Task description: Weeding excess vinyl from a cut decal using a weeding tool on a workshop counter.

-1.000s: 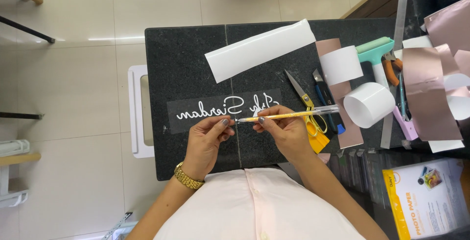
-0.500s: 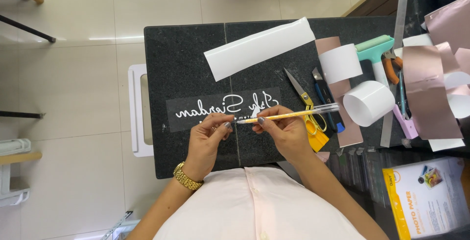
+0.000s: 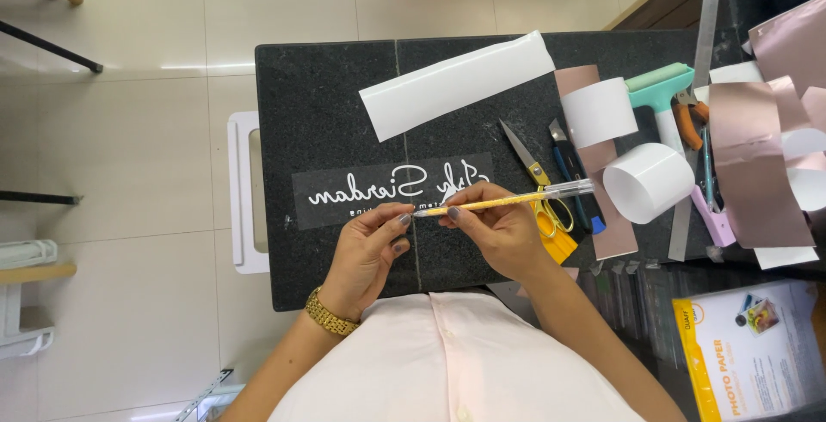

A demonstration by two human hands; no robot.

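A dark strip of film with white cursive lettering [image 3: 379, 190] lies flat on the black stone tabletop [image 3: 327, 112]. My right hand [image 3: 499, 233] grips a yellow pen-like tool [image 3: 508, 202], held level with its tip pointing left. My left hand [image 3: 370, 250], with a gold watch on the wrist, pinches at that tip just below the strip's lower edge. What sits between its fingertips is too small to make out.
A long white paper strip [image 3: 456, 85] lies behind the lettering. To the right are yellow-handled scissors [image 3: 542, 190], a blue knife [image 3: 572, 177], curled white rolls [image 3: 645, 181], pink foil sheets [image 3: 757, 164], a teal squeegee [image 3: 658, 86], a metal ruler [image 3: 701, 78]. A photo paper pack [image 3: 748, 344] sits lower right.
Both hands stay at the pen tip; only slight finger shifts show. The lettered strip has not moved.
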